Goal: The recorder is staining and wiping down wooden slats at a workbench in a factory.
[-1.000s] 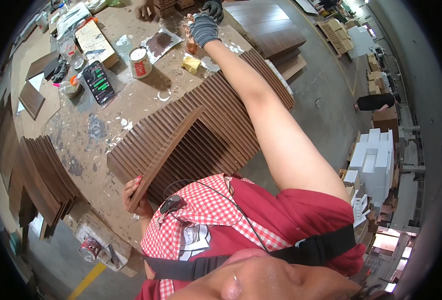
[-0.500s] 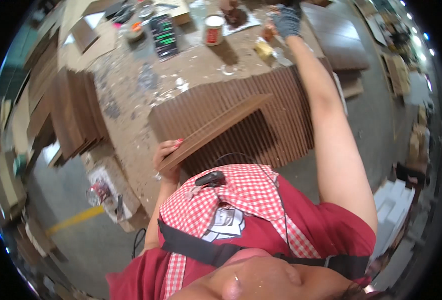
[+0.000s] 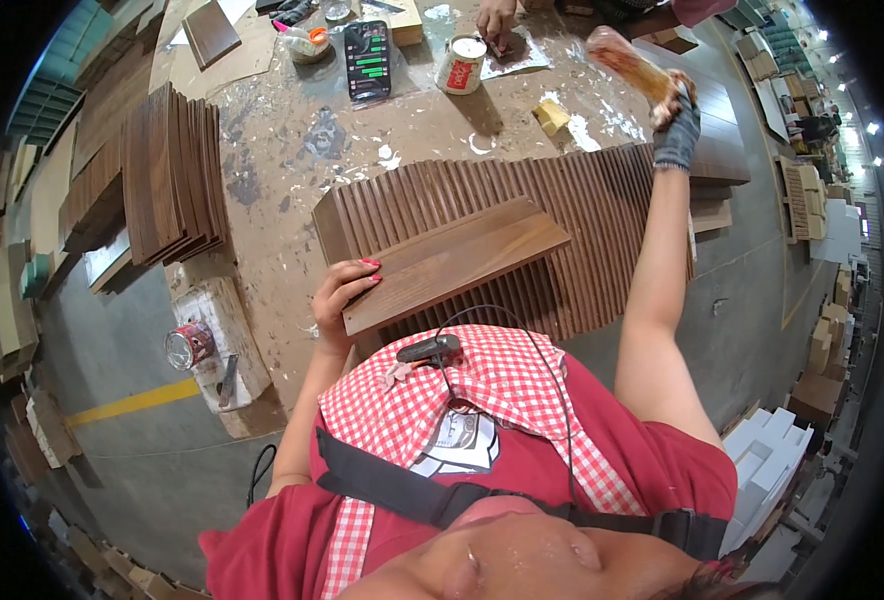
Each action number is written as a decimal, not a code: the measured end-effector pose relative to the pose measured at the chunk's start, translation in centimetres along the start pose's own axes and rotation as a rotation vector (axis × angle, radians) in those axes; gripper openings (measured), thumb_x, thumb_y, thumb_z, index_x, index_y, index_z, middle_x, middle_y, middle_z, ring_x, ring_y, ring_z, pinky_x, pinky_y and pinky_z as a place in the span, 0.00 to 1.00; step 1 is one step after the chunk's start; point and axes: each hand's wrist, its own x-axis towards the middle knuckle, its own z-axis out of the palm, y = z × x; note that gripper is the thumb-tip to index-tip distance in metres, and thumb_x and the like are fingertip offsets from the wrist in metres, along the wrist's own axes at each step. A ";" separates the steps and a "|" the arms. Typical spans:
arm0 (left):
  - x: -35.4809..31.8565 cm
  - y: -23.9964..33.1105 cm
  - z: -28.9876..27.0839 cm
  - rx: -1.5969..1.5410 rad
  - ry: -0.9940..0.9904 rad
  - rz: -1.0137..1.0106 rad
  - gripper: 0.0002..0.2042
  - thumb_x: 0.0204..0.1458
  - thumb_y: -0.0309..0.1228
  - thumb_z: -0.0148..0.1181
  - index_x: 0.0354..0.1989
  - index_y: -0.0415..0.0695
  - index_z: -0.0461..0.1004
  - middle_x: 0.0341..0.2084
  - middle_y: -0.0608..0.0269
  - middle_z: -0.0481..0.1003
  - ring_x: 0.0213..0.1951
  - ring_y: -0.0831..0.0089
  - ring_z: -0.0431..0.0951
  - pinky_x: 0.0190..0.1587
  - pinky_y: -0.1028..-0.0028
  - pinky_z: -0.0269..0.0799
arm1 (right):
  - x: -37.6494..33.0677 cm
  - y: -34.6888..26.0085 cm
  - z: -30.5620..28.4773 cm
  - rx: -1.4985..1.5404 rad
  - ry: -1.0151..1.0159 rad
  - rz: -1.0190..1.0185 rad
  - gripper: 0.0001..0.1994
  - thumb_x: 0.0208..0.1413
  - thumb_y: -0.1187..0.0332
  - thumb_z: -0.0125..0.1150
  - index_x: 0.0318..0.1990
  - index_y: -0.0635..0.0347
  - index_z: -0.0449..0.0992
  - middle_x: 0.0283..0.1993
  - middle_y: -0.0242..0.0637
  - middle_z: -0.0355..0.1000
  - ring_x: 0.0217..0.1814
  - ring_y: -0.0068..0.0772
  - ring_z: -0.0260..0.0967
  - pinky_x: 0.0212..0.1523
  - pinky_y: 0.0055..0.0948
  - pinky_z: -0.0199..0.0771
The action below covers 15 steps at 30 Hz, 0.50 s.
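My left hand [image 3: 342,293] grips the left end of a flat brown wooden board [image 3: 459,262], fingers over its top face. The board is tilted above a row of narrow brown wooden strips [image 3: 442,195] standing side by side on the workbench. At the right, my right hand [image 3: 676,128], in a grey glove, is closed around the neck end of a clear bottle [image 3: 630,62] stained reddish brown. The bottle lies slanted in the air with amber liquid inside. Something brown-stained, perhaps a rag, shows by the fingers; I cannot tell what it is.
A white and red can [image 3: 461,66], a phone [image 3: 367,62], a small jar [image 3: 308,45] and a yellow sponge-like block [image 3: 551,118] stand or lie on the paint-spotted workbench [image 3: 262,200]. Another person's hand [image 3: 497,22] works across it. Stacked brown boards [image 3: 167,180] lean at the left.
My right hand has come up off the far right of the bench and nearer, with the bottle in it. The board has turned from nearly edge-on to showing its broad face.
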 end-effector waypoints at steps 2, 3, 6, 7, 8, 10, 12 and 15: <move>0.6 -0.2 -0.5 0.152 -0.006 0.023 0.10 0.45 0.28 0.66 0.38 0.43 0.81 0.43 0.58 0.81 0.50 0.57 0.79 0.56 0.59 0.72 | -1.1 0.5 -2.1 -0.365 -0.289 -0.364 0.14 0.53 0.54 0.66 0.25 0.50 0.76 0.17 0.31 0.69 0.20 0.31 0.65 0.25 0.33 0.66; 0.8 -0.2 -0.7 0.201 -0.005 0.038 0.10 0.46 0.28 0.66 0.38 0.44 0.82 0.44 0.58 0.81 0.51 0.58 0.78 0.58 0.58 0.70 | -1.7 0.8 -3.1 -0.759 -0.302 -0.837 0.14 0.49 0.53 0.68 0.25 0.52 0.77 0.19 0.35 0.71 0.27 0.36 0.70 0.35 0.38 0.73; 1.0 -0.3 -1.2 0.315 -0.047 0.028 0.10 0.47 0.30 0.65 0.39 0.50 0.84 0.48 0.60 0.81 0.56 0.58 0.75 0.66 0.55 0.63 | -3.3 1.8 -4.9 -1.687 -0.017 -1.205 0.10 0.34 0.60 0.69 0.19 0.55 0.77 0.33 0.46 0.79 0.53 0.52 0.74 0.59 0.51 0.69; 1.0 -0.3 -1.1 0.313 -0.056 0.014 0.11 0.47 0.30 0.66 0.40 0.50 0.84 0.50 0.60 0.80 0.58 0.57 0.74 0.66 0.55 0.62 | -3.5 1.8 -5.0 -1.670 0.023 -1.232 0.10 0.34 0.61 0.68 0.17 0.54 0.75 0.30 0.45 0.78 0.51 0.53 0.74 0.58 0.52 0.70; 0.8 -0.2 -1.1 0.322 -0.052 0.005 0.12 0.46 0.30 0.66 0.41 0.50 0.84 0.52 0.59 0.79 0.59 0.56 0.73 0.67 0.55 0.62 | -3.9 1.6 -5.0 -1.701 0.034 -1.344 0.10 0.34 0.63 0.68 0.14 0.53 0.72 0.28 0.45 0.77 0.49 0.53 0.75 0.58 0.52 0.71; 0.3 -0.2 -0.8 0.341 -0.051 -0.019 0.14 0.46 0.30 0.68 0.44 0.50 0.84 0.59 0.55 0.73 0.65 0.54 0.67 0.68 0.54 0.59 | -4.0 0.6 -4.2 -1.302 -0.167 -1.305 0.08 0.44 0.64 0.68 0.24 0.53 0.75 0.25 0.36 0.74 0.36 0.40 0.73 0.38 0.41 0.71; -0.2 -0.2 -0.5 0.373 -0.001 -0.054 0.16 0.46 0.32 0.70 0.46 0.49 0.83 0.62 0.52 0.70 0.67 0.52 0.64 0.69 0.54 0.57 | -3.3 -0.5 -2.8 -0.525 -0.176 -0.559 0.06 0.55 0.64 0.66 0.33 0.52 0.75 0.23 0.29 0.71 0.25 0.26 0.69 0.19 0.28 0.64; -0.5 -0.6 -0.2 0.342 0.049 -0.084 0.22 0.51 0.34 0.68 0.55 0.46 0.77 0.67 0.47 0.64 0.69 0.50 0.60 0.70 0.55 0.54 | -0.5 -1.1 0.0 -0.735 0.044 -0.192 0.11 0.59 0.62 0.64 0.46 0.54 0.77 0.28 0.31 0.72 0.25 0.27 0.70 0.24 0.27 0.72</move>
